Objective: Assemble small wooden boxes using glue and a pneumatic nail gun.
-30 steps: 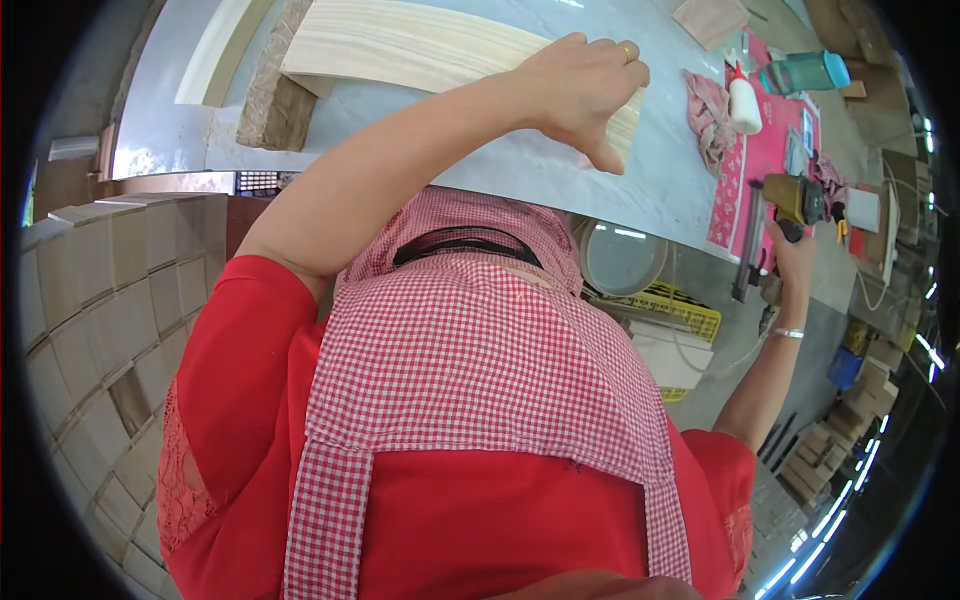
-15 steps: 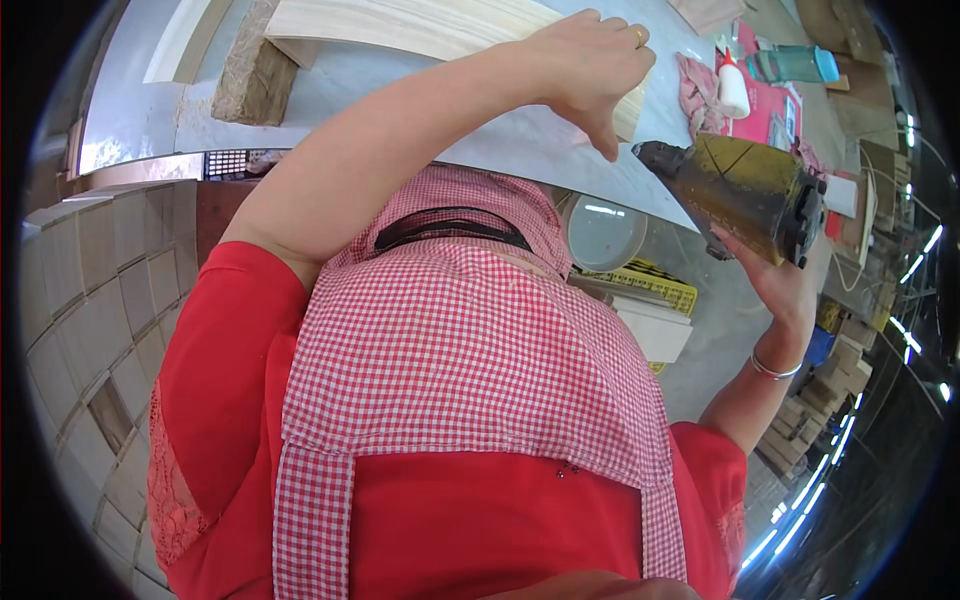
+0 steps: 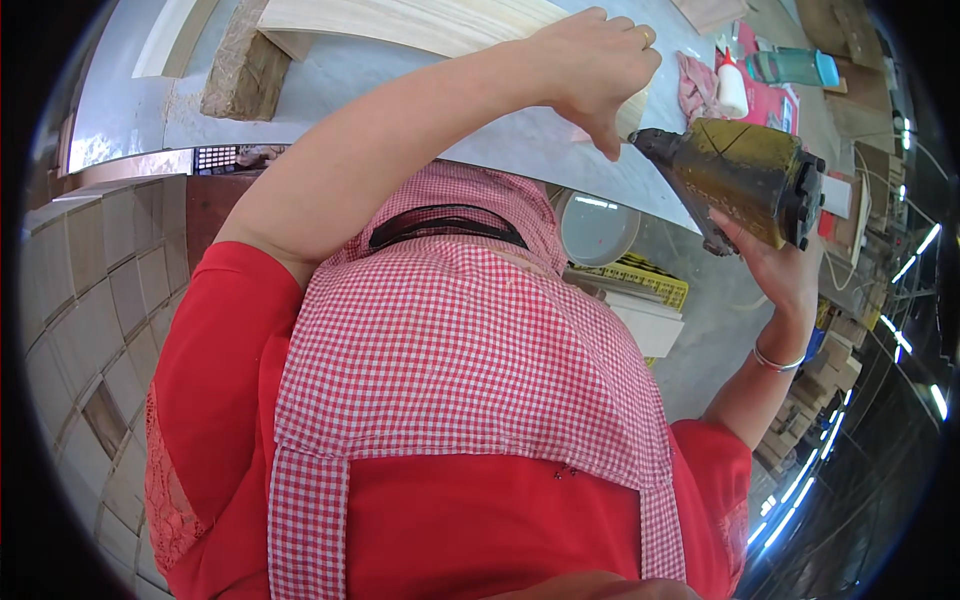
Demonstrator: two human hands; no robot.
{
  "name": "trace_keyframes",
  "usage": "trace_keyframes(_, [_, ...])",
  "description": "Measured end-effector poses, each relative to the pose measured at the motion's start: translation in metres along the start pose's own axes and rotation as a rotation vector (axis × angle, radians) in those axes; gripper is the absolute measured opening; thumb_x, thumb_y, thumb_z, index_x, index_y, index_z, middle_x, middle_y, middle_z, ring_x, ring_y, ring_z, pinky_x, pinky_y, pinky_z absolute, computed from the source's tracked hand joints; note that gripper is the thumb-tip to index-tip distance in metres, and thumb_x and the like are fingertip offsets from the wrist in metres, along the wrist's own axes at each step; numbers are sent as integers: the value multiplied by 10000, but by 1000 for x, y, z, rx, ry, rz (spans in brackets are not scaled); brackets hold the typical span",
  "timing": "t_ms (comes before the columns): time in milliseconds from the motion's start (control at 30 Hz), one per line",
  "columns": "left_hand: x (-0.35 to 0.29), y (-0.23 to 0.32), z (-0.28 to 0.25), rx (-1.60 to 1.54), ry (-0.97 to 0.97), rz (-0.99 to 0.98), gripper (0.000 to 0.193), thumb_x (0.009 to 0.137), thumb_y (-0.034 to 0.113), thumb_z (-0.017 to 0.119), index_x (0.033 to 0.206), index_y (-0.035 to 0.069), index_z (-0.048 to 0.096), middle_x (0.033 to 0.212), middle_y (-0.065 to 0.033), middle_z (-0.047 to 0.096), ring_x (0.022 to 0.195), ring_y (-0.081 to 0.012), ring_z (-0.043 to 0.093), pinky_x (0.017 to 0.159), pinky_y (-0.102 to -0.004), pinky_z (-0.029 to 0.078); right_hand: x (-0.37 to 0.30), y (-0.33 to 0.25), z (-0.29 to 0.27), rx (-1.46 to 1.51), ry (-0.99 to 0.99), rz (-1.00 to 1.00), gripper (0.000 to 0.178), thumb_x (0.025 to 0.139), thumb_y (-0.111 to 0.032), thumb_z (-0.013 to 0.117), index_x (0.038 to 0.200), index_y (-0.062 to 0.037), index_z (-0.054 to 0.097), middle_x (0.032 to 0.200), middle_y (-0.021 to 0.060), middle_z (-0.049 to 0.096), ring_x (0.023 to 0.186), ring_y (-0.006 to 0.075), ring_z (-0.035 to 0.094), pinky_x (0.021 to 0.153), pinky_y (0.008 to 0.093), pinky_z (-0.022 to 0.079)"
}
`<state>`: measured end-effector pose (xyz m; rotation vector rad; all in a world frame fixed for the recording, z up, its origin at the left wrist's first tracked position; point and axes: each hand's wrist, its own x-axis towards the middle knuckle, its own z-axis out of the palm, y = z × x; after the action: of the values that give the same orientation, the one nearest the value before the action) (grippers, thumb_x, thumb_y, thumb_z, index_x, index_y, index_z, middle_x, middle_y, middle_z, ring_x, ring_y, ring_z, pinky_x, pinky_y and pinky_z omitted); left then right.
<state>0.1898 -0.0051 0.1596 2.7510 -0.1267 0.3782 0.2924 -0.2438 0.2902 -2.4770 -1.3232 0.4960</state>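
A pale wooden board (image 3: 420,22) lies across the far side of the grey-white bench (image 3: 480,135), its left end above a rough block of pressed wood (image 3: 245,78). My left hand (image 3: 592,72) is closed over the board's right end, thumb on the near side and fingers over the top. In my right hand (image 3: 778,268) is a worn yellow-and-black nail gun (image 3: 738,165), tilted with its narrow nose pointing left. That nose is close to the board's end by my left thumb; I cannot tell whether it touches. My right fingers are mostly hidden behind the tool.
Right of the board are a pink cloth (image 3: 697,88), a white red-tipped bottle (image 3: 731,90) and a teal bottle (image 3: 790,67). Below the bench edge are a round basin (image 3: 598,230) and a yellow crate (image 3: 660,285). Stacked wood blocks (image 3: 110,290) rise at my left.
The nail gun has shifted left and slightly up, bringing its nose nearer the board's end. My left hand keeps its hold with hardly any movement.
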Motion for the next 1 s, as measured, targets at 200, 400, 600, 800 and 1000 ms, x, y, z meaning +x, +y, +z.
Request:
trace_keyframes(200, [0,0,2,-39,26,3,711,576,443,890,1061,-21,654,1171,-169,610,1118,-322,587,932,-416,463,3,-2,-5,-45,-64,-12,528,759,-38,846,1214,31,589,1127,109,693,1000,180,660,875,332,537])
trace_keyframes(400, [1,-1,-6,-85,39,27,699,559,449,886,1007,-29,643,1095,-180,621,1073,-324,587,895,-429,457,4,10,-9,-90,-94,-59,509,766,-23,835,1211,34,594,1130,109,696,1009,183,663,877,331,536])
trace_keyframes(600, [2,-3,-13,-182,6,31,665,540,356,899,964,-61,602,1055,-234,587,1030,-373,575,881,-453,460,0,25,-12,-206,-48,-45,487,770,-24,830,1196,37,602,1128,109,697,1017,183,663,881,332,533])
trace_keyframes(800, [3,-1,-15,-163,2,35,673,547,370,895,970,-65,604,1053,-231,589,1031,-369,576,879,-459,458,3,19,-17,-304,-74,-74,485,765,-44,838,1185,34,608,1117,125,698,1013,194,667,871,335,535])
trace_keyframes(1000, [-8,5,-1,80,120,-111,797,526,547,876,1040,-9,627,1034,-128,647,999,-253,596,851,-380,429,12,8,-20,-274,-87,-45,480,766,-59,840,1181,24,614,1113,127,702,1008,189,670,859,332,537])
